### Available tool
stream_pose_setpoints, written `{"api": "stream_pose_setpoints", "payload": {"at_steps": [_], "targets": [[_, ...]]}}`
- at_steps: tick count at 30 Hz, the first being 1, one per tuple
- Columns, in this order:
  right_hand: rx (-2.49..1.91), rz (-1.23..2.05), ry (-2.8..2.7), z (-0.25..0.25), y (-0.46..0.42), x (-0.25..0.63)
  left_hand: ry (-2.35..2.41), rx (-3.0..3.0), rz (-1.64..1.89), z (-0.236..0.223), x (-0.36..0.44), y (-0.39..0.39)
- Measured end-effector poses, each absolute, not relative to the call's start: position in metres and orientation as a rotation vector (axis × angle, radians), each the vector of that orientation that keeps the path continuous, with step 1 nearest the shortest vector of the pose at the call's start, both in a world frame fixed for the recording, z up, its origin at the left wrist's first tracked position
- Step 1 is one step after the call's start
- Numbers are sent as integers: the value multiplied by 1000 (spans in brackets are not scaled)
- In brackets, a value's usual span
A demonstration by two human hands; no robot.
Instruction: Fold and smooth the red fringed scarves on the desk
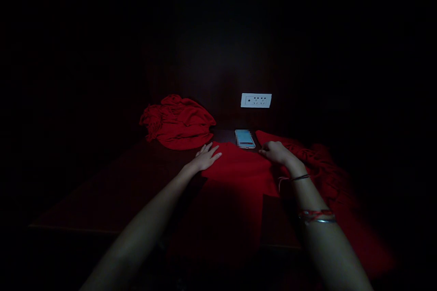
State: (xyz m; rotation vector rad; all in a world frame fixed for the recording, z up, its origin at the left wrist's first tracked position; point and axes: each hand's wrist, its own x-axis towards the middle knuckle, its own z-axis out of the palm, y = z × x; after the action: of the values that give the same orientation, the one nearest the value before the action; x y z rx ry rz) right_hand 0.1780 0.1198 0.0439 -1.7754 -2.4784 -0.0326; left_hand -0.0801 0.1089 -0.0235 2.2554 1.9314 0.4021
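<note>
A red cloth [235, 170] lies spread over the dark table and hangs down past its front edge. My left hand [206, 158] rests flat on the cloth's far left corner, fingers apart. At the far right corner, my right hand [276, 152] has its fingers curled together on the cloth's edge; the fingertips are partly hidden. Just beyond the cloth, between both hands, a phone [245, 139] lies with its screen lit. To the left is a crumpled red scarf [180, 120] with fringes. More bunched red cloth [332, 173] lies beside my right forearm.
A white wall socket panel [256, 100] is set in the dark surface behind the table [112, 191]. The table's front edge shows faintly at the left. Deep darkness hides most of the surroundings.
</note>
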Motion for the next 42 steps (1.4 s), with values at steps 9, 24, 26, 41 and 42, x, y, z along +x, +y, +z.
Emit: {"api": "stream_pose_setpoints", "payload": {"at_steps": [9, 24, 26, 41, 42], "targets": [[-2090, -112, -2349, 19, 122, 175, 1912, 2160, 170, -13, -72, 97], [-1156, 310, -2850, -11, 101, 116, 1568, 2258, -139, 19, -84, 74], [-1133, 269, -2831, -9, 101, 117, 1582, 2310, -93, 18, -83, 74], [-898, 36, -2894, 21, 72, 107, 1721, 2146, -212, 19, -88, 74], [-873, 80, -2893, 25, 73, 110, 1706, 2143, -217, 19, -88, 74]]}}
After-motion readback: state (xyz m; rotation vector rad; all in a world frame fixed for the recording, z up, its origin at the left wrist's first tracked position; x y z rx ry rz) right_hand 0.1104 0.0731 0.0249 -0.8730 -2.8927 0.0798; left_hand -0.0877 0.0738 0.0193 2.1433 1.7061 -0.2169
